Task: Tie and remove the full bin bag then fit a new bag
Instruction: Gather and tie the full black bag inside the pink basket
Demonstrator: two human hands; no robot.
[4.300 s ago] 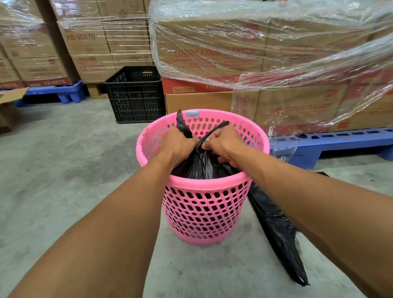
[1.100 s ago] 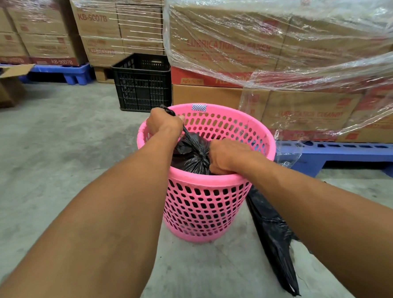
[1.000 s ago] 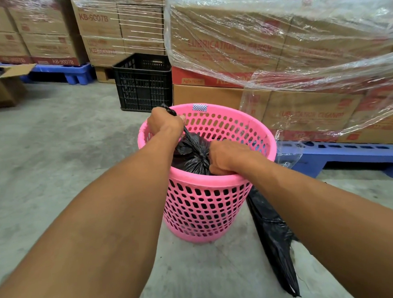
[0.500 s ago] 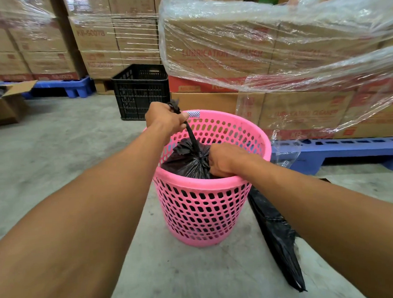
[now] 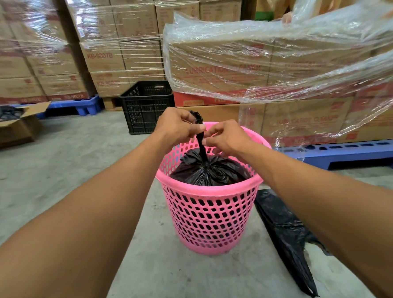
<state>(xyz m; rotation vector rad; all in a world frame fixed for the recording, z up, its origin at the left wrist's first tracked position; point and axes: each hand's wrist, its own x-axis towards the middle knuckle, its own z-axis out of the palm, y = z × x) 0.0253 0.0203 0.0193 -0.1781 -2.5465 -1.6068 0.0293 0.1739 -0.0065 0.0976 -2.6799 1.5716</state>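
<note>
A pink perforated plastic bin (image 5: 214, 216) stands on the concrete floor in front of me. Inside it sits a full black bin bag (image 5: 211, 171), its mouth gathered into a twisted neck that rises above the rim. My left hand (image 5: 177, 126) is closed around the top of that neck, with the bag's tip poking out above my fingers. My right hand (image 5: 227, 136) pinches the neck just below, from the right side. A flat, empty black bag (image 5: 288, 237) lies on the floor to the right of the bin.
Shrink-wrapped stacks of cardboard boxes (image 5: 266, 61) on a blue pallet (image 5: 352, 153) stand close behind the bin. A black crate (image 5: 147, 105) sits behind it to the left. An open cardboard box (image 5: 8, 128) rests on the floor at far left.
My left hand has pulled the bag's neck up higher. My right hand has risen from the bag's body at the near rim to pinch the neck beside my left hand.
</note>
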